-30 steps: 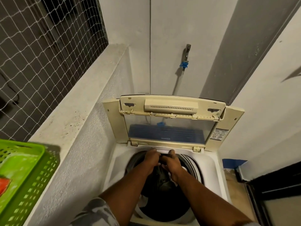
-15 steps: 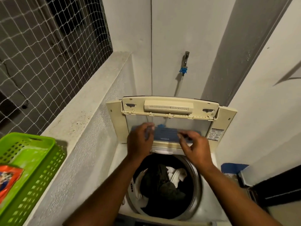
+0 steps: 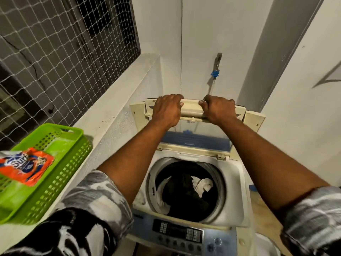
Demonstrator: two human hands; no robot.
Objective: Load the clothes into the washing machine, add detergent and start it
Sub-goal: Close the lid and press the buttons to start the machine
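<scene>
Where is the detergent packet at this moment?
In the head view, the orange detergent packet lies at far left inside the green basket on the ledge, left of the washing machine.

Both hands up on the raised lid [image 3: 191,130]: left hand [image 3: 166,111] and right hand [image 3: 219,109] curled over its top edge, either side of the cream handle [image 3: 191,109]. Washer [image 3: 238,185] open, drum holds clothes [image 3: 186,193] (dark and white mixed). Control panel [image 3: 182,235] at near edge. Green basket [image 3: 60,174] on ledge [image 3: 103,115] to the left, orange detergent packet [image 3: 25,167] inside. Tap [image 3: 217,61] on back wall.
</scene>
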